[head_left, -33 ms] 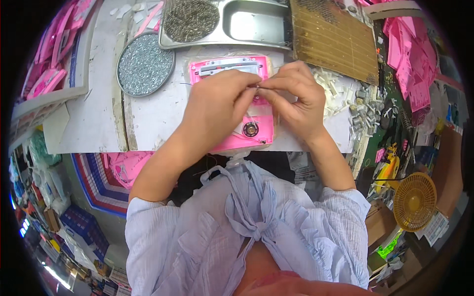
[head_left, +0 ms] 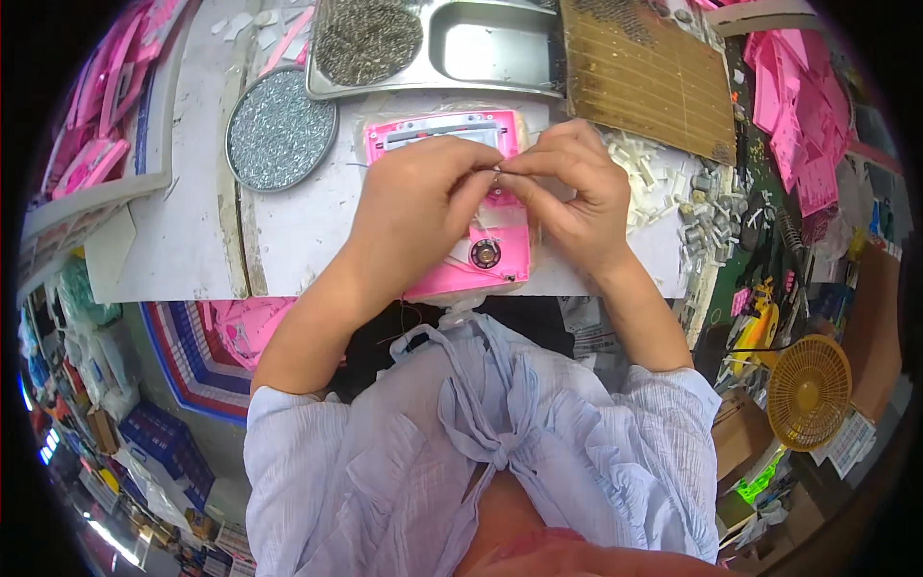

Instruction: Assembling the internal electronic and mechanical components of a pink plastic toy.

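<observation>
Both hands meet over an opened pink plastic casing (head_left: 519, 262) on the white worktable. My left hand (head_left: 409, 197) is closed, thumb and forefinger pinched together above the casing's middle. Tip to tip with it, my right hand (head_left: 577, 188) pinches from the other side. Whatever is between the fingertips is too small to make out. A thin dark wire end (head_left: 357, 164) pokes out beside the left hand. On the casing's near part sits a round black speaker (head_left: 486, 254); a grey strip (head_left: 447, 132) lies across its far part. The hands hide the casing's middle.
A round dish of small silver screws (head_left: 282, 130) stands at the left. Behind lies a metal tray (head_left: 490, 91) with brownish small parts, beside a brown board (head_left: 654, 77). White plastic pieces (head_left: 639, 178) and small grey parts (head_left: 710, 212) are heaped at the right.
Both hands keep the same pinch over the casing. The whole table scene sits very slightly further left in the picture.
</observation>
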Demonstrator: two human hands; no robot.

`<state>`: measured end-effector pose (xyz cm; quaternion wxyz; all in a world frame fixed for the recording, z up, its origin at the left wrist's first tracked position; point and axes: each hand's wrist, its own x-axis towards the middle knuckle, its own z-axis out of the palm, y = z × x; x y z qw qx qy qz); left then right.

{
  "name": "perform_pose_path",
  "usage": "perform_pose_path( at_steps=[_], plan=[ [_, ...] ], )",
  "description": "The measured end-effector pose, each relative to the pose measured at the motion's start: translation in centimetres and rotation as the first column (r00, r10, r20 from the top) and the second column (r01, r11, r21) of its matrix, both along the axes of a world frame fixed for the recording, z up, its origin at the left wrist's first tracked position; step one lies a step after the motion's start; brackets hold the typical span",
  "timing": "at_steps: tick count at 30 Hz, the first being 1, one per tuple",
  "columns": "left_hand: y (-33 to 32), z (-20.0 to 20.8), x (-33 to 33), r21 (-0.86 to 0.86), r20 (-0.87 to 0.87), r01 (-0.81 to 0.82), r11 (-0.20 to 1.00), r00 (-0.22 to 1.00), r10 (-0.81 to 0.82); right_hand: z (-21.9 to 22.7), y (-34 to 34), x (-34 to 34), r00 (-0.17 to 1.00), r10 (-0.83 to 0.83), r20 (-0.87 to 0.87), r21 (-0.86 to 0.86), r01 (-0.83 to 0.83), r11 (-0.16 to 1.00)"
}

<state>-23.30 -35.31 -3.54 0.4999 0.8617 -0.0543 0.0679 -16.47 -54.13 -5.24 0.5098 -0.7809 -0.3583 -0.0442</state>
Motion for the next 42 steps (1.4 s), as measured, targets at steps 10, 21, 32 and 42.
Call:
perform_pose_path(
  at_steps=[10,21,32,42],
  plan=[
    [-0.1,0.4,0.3,-0.009,-0.004,-0.013,1.0,1.0,0.013,0.7,-9.6,-1.7,0.943,-0.317,-0.105,0.179,0.331,0.927],
    [-1.4,-0.9,0.9,0.389,0.297,-0.129,0.912,0.955,0.009,0.4,-37.7,-1.8,0.456,-0.501,-0.736,0.448,0.882,0.145],
    [-0.5,-1.7,-0.7,0.519,0.349,0.018,0.855,0.908,-0.231,3.5,-34.0,-3.5,0.344,-0.763,-0.547,0.338,0.925,0.175],
    [-0.7,-1.6,-1.8,0.601,0.326,-0.007,0.799,0.915,-0.237,5.2,-26.3,-7.1,0.57,-0.722,-0.393,0.606,0.751,0.263]
  ],
)
